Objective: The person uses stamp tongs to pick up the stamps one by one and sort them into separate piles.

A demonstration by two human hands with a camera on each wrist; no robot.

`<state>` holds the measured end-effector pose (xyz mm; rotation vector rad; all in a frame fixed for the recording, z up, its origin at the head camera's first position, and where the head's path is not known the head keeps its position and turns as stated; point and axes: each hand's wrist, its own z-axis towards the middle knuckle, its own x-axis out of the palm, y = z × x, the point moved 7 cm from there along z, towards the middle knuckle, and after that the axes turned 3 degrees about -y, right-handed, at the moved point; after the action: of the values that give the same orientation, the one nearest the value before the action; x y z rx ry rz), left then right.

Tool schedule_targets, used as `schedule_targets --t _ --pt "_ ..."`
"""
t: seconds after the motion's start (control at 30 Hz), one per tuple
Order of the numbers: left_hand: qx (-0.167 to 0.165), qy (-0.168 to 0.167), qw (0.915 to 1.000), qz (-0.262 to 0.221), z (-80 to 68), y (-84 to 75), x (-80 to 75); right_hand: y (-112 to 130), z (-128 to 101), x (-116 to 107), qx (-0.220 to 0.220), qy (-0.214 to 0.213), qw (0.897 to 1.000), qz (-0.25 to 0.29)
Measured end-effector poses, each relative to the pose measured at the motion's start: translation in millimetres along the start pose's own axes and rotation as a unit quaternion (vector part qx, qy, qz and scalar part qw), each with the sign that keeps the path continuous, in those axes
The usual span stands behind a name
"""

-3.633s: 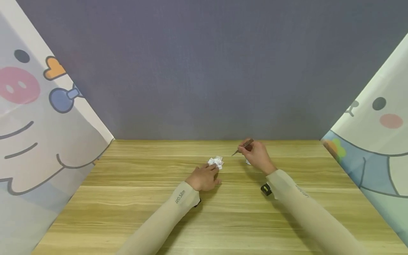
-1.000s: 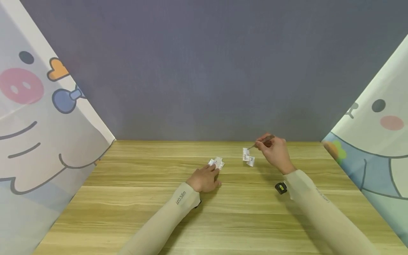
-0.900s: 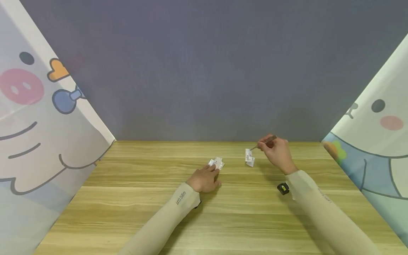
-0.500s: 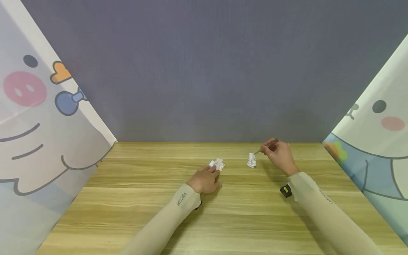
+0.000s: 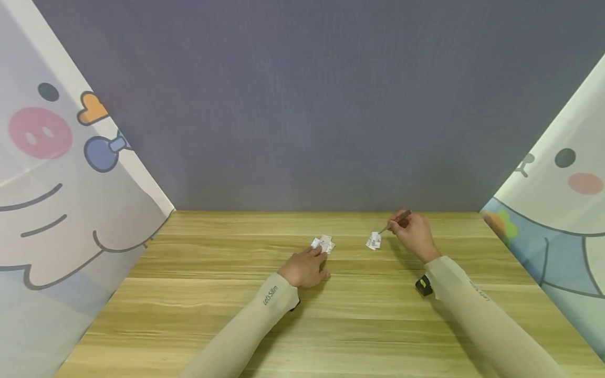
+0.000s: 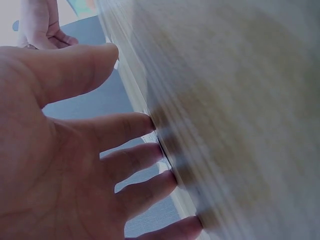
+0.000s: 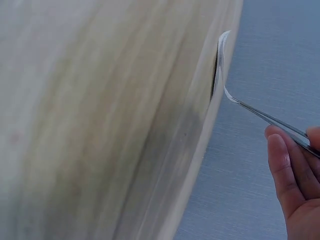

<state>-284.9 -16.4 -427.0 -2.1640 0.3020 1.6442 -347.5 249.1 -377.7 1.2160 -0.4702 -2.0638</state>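
Note:
My left hand [image 5: 315, 255] rests on the wooden table [image 5: 331, 315], its straight fingers [image 6: 125, 127] pressing the surface beside a small pile of white paper pieces [image 5: 323, 243]. My right hand [image 5: 399, 223] pinches thin metal tweezers [image 5: 394, 221]. The tweezers [image 7: 265, 117] grip a small white paper piece [image 7: 220, 60] by its edge, and it touches the table. In the head view this piece lies with a second small group of white pieces [image 5: 373, 241], to the right of the first pile.
A grey backdrop [image 5: 307, 105] closes the far edge of the table. Cartoon-printed curtains hang at the left [image 5: 56, 184] and right [image 5: 557, 199]. A black wrist camera [image 5: 424, 285] shows under my right forearm.
My right hand moved right from beside the left pile, carrying a paper piece in the tweezers, then lowered it onto the table at the right group. The left hand stayed put.

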Motion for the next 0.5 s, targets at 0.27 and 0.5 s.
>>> schedule_targets --t 0.27,0.5 --pt "0.001 0.001 1.0 0.002 1.5 1.2 2.2 -3.8 -1.0 1.6 0.014 -0.011 1.0 -0.014" --pt "0.002 -0.002 1.0 0.003 2.3 1.8 0.9 -0.1 -0.4 -0.7 0.024 -0.016 0.999 -0.012"
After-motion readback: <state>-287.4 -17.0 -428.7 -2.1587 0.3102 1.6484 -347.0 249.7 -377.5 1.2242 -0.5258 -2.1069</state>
